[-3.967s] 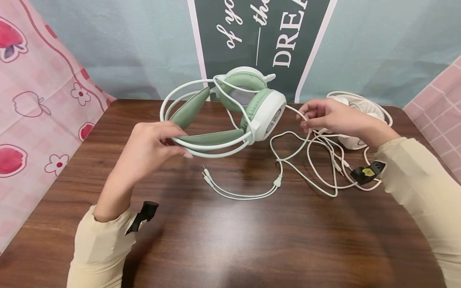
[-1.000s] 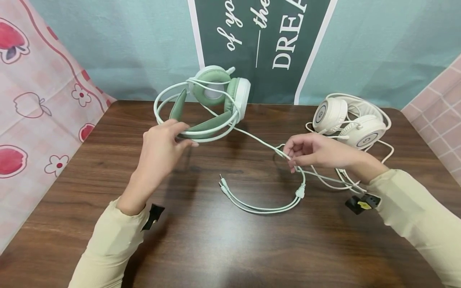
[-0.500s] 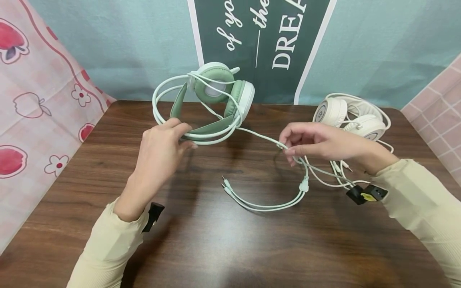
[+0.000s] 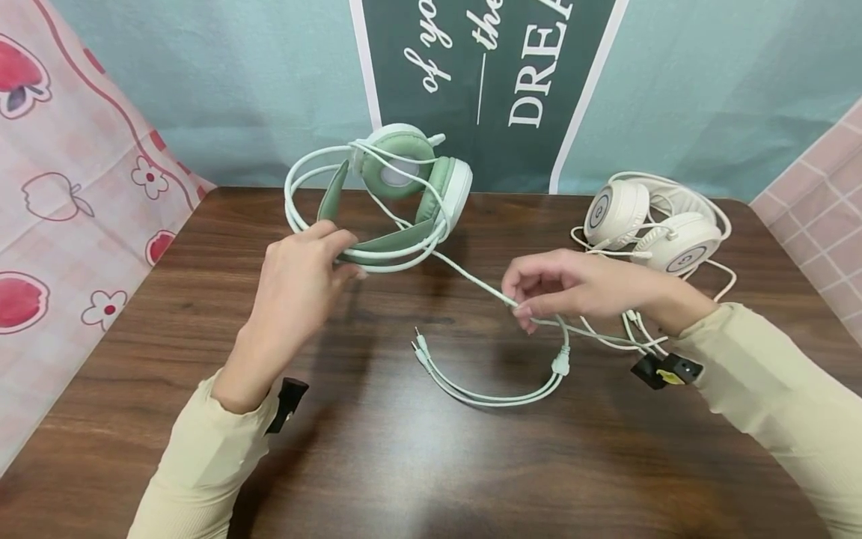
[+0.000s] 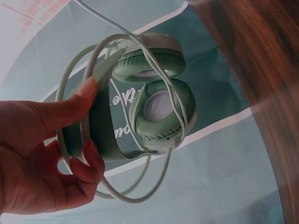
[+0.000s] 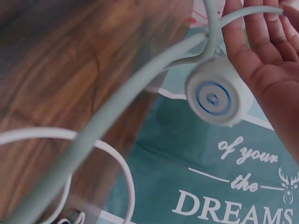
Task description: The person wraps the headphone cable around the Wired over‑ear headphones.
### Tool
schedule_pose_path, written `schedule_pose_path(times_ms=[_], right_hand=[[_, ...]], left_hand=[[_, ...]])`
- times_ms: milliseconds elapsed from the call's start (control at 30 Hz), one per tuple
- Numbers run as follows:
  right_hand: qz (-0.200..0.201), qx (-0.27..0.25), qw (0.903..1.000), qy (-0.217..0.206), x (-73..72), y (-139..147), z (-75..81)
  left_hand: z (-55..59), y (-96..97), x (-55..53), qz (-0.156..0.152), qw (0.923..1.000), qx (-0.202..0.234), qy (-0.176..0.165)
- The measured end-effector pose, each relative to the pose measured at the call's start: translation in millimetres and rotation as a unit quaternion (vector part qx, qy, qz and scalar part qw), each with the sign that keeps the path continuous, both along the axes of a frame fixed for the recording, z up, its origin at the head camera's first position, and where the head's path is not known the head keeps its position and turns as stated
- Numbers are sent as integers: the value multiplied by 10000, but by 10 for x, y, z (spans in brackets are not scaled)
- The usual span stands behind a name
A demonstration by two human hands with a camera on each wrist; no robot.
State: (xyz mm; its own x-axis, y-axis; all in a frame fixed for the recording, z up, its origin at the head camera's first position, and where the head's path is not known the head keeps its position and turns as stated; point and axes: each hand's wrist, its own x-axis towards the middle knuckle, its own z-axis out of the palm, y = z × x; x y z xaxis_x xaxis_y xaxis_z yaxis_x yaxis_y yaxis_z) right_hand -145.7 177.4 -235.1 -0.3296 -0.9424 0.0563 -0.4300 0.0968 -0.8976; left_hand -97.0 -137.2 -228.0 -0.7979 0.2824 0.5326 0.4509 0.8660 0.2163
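Above the table, my left hand (image 4: 296,292) grips the headband of mint-green and white headphones (image 4: 453,191), whose ear cups point away to the back. In the left wrist view, the thumb and fingers (image 5: 88,165) close round the band and its green padded strap (image 5: 103,112). My right hand (image 4: 586,284) pinches the headphones' pale green cable (image 4: 474,280) between thumb and fingertips, with the stretch up to the ear cups fairly straight. The cable's splitter (image 4: 561,360) and two plugs (image 4: 422,352) lie curved on the table in front.
Cream-white headphones (image 4: 685,243) sit at the back right of the wooden table (image 4: 404,479), their cables bunched below, partly behind my right forearm. Blue cloth with a dark lettered panel (image 4: 465,82) hangs along the back edge. Pink patterned cloth (image 4: 74,224) borders the left.
Since the oldest frame, the green headphones have shifted left and turned. My right hand has come left and nearer, drawing the cable out from the white headphones' cables. Lately it dips lower.
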Motion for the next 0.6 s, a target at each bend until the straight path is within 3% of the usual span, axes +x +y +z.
schedule_pose_path(times_ms=[167, 367, 600], right_hand=[[-695, -35, 9973, 219, -77, 64, 86], [-1667, 142, 9822, 857, -164, 157, 155], [-2049, 230, 9710, 1213, -210, 95, 250]], left_hand=[[16, -69, 31, -86, 9999, -141, -15], [93, -169, 113, -63, 9996, -227, 158], [157, -224, 194, -105, 9988, -412, 225]])
